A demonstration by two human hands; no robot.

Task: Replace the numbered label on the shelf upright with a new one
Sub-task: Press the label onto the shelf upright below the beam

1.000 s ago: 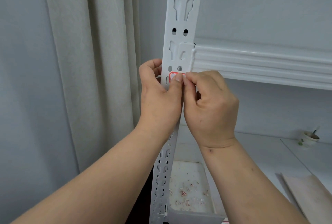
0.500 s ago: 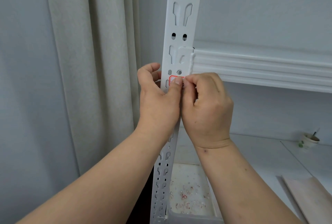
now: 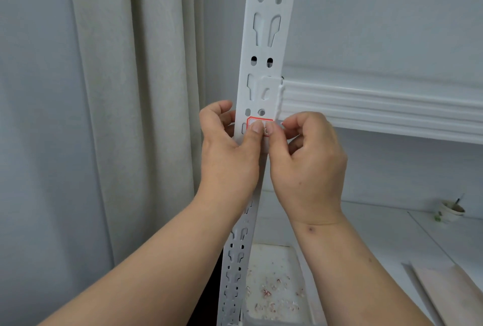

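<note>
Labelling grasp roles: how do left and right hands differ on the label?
The left hand wraps its fingers behind the upright, thumb pressing the front of the red-bordered label; the right hand stays clear of the upright's back, on its right side. The right hand curls fingers into its palm and works with its fingertips; the left spreads around the metal. Both touch the label.

Label on upright, L hand left, R hand right, beam right

Two bare forearms in shot, no sleeves, no watch or rings. Left hand & right hand: short, plain nails. Small dark mark on right wrist.
</note>
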